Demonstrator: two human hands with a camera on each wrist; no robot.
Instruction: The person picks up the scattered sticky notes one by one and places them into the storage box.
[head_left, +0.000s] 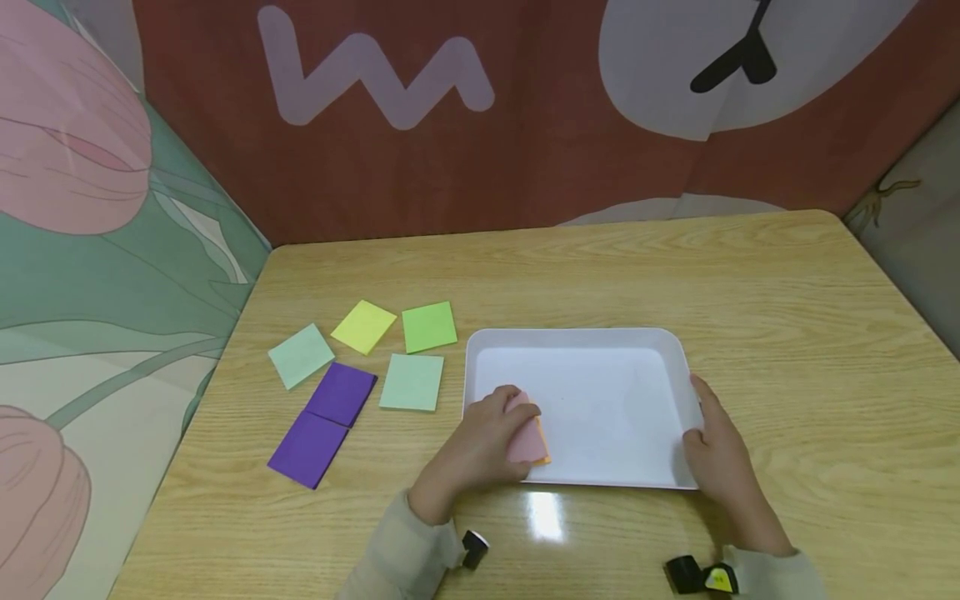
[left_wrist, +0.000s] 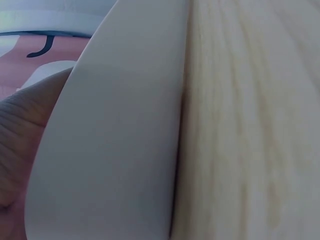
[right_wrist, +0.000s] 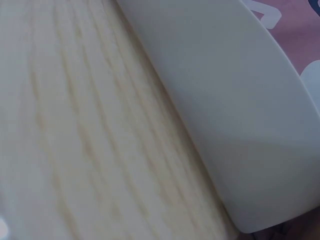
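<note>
My left hand reaches over the near left corner of a white tray. It grips a pink sticky-note pad with an orange edge showing beneath it, at the tray's left end. Fingers lie along the pad's far side and the thumb is at its near side. The right hand holds the tray's right rim near the front corner, thumb on the inside. In the left wrist view, the tray's outer wall hides most of the left hand. The right wrist view is mostly tray wall and table.
Left of the tray lie two purple pads touching end to end, two pale green pads, a yellow pad and a bright green pad. All rest on a wooden table, with a patterned wall covering behind.
</note>
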